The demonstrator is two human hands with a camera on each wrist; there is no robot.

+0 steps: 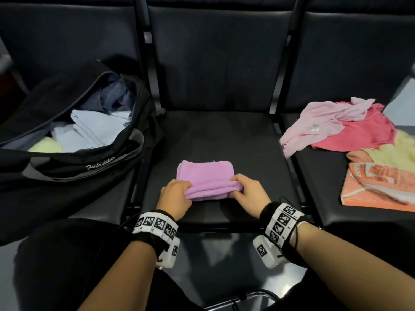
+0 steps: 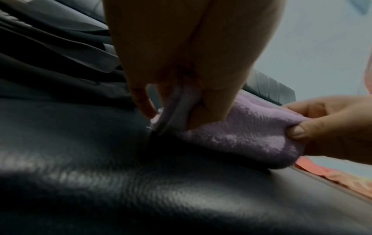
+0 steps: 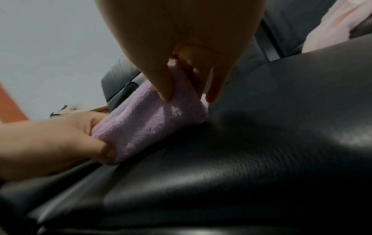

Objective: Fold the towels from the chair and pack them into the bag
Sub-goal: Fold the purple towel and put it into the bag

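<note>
A folded purple towel [image 1: 205, 176] lies on the middle black seat [image 1: 224, 135]. My left hand [image 1: 177, 191] pinches its near left corner, and my right hand [image 1: 244, 189] pinches its near right corner, lifting the near edge a little. The left wrist view shows the purple towel [image 2: 231, 135] held between my left hand's [image 2: 193, 101] thumb and fingers, with the right hand [image 2: 322, 127] at the other end. The right wrist view shows my right hand [image 3: 189, 89] gripping the purple towel [image 3: 153, 120]. An open black bag [image 1: 74, 135] sits on the left seat with folded pale towels [image 1: 94, 129] inside.
On the right seat lies a loose pile: a pale pink towel [image 1: 323, 122], a deep pink towel [image 1: 368, 133], a yellow towel [image 1: 395, 153] and an orange patterned towel [image 1: 377, 187]. Metal armrest bars [image 1: 278, 86] separate the seats. The backrests rise behind.
</note>
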